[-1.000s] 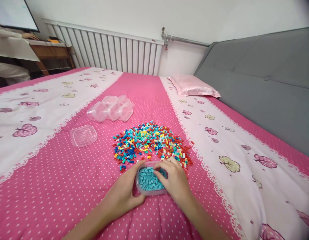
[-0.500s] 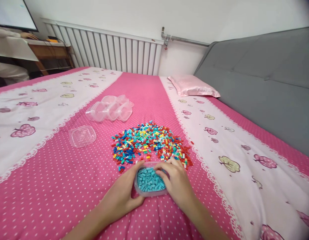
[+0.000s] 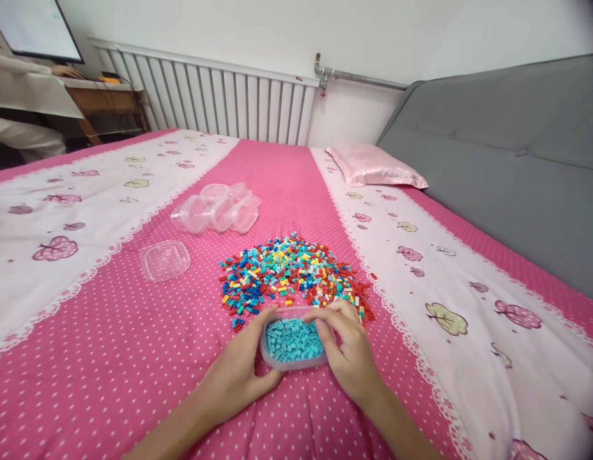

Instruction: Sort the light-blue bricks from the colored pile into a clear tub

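- Bracing clear container at near centre with left hand, spreading thumb and fingers wide around left side.
- Curling right hand partly open over right rim; not showing clearly whether pinching anything.
- Holding turquoise bricks inside container, just nearer than mixed brick pile.
- Apparently arranging or levelling turquoise bricks.
- Probably calling for steady left support and light right fingertip contact next.

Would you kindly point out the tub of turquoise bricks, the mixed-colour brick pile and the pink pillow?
Tub of turquoise bricks [image 3: 296,365]: head view, on the near wall just below the rim.
Mixed-colour brick pile [image 3: 291,263]: head view, around the heap's middle.
Pink pillow [image 3: 377,167]: head view, on its upper face.
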Demonstrator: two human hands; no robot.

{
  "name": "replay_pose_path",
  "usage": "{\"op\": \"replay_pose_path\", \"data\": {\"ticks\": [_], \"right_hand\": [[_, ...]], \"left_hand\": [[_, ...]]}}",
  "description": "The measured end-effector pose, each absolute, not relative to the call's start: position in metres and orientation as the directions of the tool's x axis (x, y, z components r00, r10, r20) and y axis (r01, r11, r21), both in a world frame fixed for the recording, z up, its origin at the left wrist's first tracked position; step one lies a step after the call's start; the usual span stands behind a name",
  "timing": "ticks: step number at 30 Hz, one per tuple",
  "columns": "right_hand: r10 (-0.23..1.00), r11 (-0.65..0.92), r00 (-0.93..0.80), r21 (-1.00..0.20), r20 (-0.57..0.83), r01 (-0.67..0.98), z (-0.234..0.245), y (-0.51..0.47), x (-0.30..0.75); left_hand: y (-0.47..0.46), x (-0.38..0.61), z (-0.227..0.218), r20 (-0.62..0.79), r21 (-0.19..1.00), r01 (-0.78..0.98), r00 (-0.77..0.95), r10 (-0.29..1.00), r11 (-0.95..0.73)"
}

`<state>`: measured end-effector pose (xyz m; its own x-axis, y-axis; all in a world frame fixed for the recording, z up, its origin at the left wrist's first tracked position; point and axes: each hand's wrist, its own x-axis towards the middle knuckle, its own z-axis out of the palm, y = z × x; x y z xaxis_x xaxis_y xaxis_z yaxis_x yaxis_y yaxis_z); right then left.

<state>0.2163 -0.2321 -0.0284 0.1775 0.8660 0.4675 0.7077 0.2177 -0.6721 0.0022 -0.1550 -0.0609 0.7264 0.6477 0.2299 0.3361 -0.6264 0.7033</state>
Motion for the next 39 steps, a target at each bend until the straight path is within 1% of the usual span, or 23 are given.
{"op": "replay_pose_path", "data": {"ticks": [2,5,8,13,19,23,25,27,33,39], "right_hand": [[0.796,0.23,0.264,-0.675,0.545,0.701,-0.038,-0.228,0.226],[0.644,0.148,0.399,-0.617,0.653,0.773,-0.056,-0.222,0.239],[0.569,0.092,0.447,-0.594,0.69,0.799,-0.067,-0.22,0.243],[0.47,0.048,0.502,-0.589,0.726,0.807,-0.069,-0.217,0.24],[0.363,0.001,0.612,-0.657,0.702,0.754,-0.067,-0.213,0.244],[0.299,-0.051,0.681,-0.701,0.669,0.711,-0.072,-0.222,0.249],[0.316,-0.077,0.687,-0.704,0.655,0.706,-0.075,-0.225,0.252],[0.371,-0.093,0.668,-0.689,0.646,0.718,-0.076,-0.226,0.253],[0.533,-0.119,0.573,-0.615,0.622,0.779,-0.073,-0.222,0.238],[0.665,-0.131,0.476,-0.538,0.575,0.833,-0.071,-0.221,0.225]], "left_hand": [[-0.154,0.003,-0.059,0.227,0.711,0.346,0.71,0.666,-0.612],[-0.152,0.004,-0.057,0.224,0.723,0.345,0.703,0.675,-0.599],[-0.15,0.004,-0.058,0.229,0.722,0.337,0.709,0.668,-0.605],[-0.14,0.005,-0.062,0.229,0.718,0.33,0.719,0.656,-0.612],[-0.135,0.009,-0.056,0.214,0.778,0.3,0.699,0.682,-0.552],[-0.137,0.005,-0.06,0.263,0.769,0.265,0.699,0.665,-0.582],[-0.137,0.002,-0.062,0.273,0.77,0.25,0.703,0.657,-0.587],[-0.136,0.001,-0.061,0.274,0.78,0.241,0.698,0.662,-0.578],[-0.136,0.004,-0.058,0.291,0.79,0.243,0.659,0.693,-0.563],[-0.139,0.003,-0.062,0.304,0.769,0.254,0.663,0.684,-0.587]]}}
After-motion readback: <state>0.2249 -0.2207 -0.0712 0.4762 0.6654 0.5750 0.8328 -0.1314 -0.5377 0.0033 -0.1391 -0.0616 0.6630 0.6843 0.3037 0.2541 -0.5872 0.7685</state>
